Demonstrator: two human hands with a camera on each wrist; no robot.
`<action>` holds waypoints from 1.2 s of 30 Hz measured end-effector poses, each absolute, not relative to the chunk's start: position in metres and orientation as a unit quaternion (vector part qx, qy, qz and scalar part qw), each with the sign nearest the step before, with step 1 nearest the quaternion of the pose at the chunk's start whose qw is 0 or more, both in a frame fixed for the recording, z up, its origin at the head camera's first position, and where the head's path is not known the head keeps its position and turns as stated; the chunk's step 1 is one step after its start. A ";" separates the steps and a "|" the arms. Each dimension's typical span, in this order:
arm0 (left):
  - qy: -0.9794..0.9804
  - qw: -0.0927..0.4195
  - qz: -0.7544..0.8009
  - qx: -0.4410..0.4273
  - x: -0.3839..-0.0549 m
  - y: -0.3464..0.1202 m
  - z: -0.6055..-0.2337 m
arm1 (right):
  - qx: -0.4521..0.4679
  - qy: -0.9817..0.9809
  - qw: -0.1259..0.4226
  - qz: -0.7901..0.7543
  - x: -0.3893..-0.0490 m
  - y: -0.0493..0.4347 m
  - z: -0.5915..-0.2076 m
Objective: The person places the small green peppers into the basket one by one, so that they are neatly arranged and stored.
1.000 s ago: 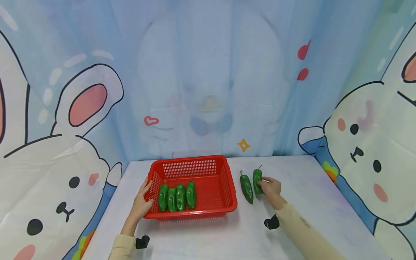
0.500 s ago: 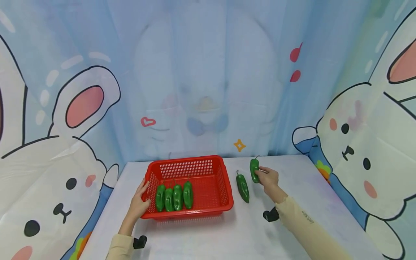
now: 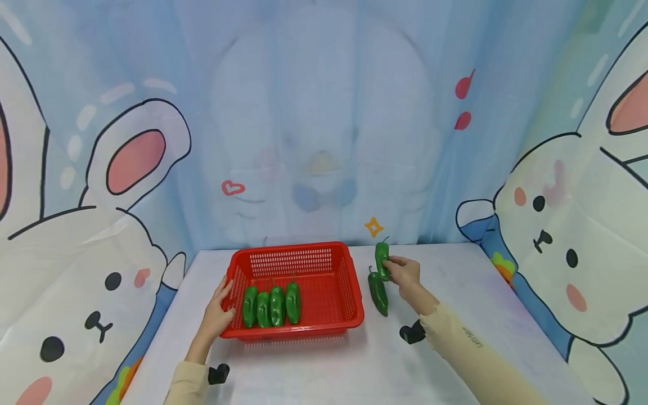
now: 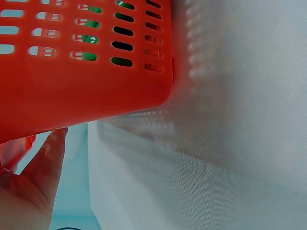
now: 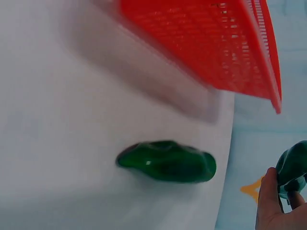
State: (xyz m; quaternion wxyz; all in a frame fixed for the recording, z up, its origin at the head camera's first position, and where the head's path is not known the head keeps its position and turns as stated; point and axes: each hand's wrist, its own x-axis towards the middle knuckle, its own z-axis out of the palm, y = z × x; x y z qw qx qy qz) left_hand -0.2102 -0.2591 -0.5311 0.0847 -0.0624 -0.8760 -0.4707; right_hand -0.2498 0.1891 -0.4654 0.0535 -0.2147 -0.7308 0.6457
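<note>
My right hand [image 3: 405, 273] pinches a green chili pepper [image 3: 382, 256] by its side, stem end up, raised near the table's back edge. A second green pepper [image 3: 378, 292] lies on the table just below it; the right wrist view shows that lying pepper [image 5: 168, 162] close by the basket's side. To the left stands a red plastic basket [image 3: 298, 332] with slotted walls. Several green peppers [image 3: 277, 306] lie side by side in its left half. My left hand [image 3: 215, 320] holds the basket's left rim, its fingertips at the outer wall in the left wrist view.
A white cloth covers the table [image 3: 329, 377]. Behind it hangs a light blue curtain [image 3: 324, 112] with cartoon prints. The basket's right wall rises between the table pepper and the basket's inside.
My right hand has lifted its pepper off the table and carried it up and left, over to the lying pepper. The left hand stays at the basket.
</note>
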 end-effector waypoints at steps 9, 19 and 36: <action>-0.872 0.081 -0.477 -0.074 -0.217 -0.256 -0.533 | -0.162 -0.737 0.041 0.654 -0.252 0.160 -0.455; -0.873 0.088 -0.475 -0.076 -0.220 -0.255 -0.532 | -0.135 -0.726 0.021 0.674 -0.259 0.127 -0.454; -0.869 0.091 -0.483 -0.064 -0.217 -0.260 -0.534 | -0.127 -0.741 -0.031 0.658 -0.250 0.057 -0.481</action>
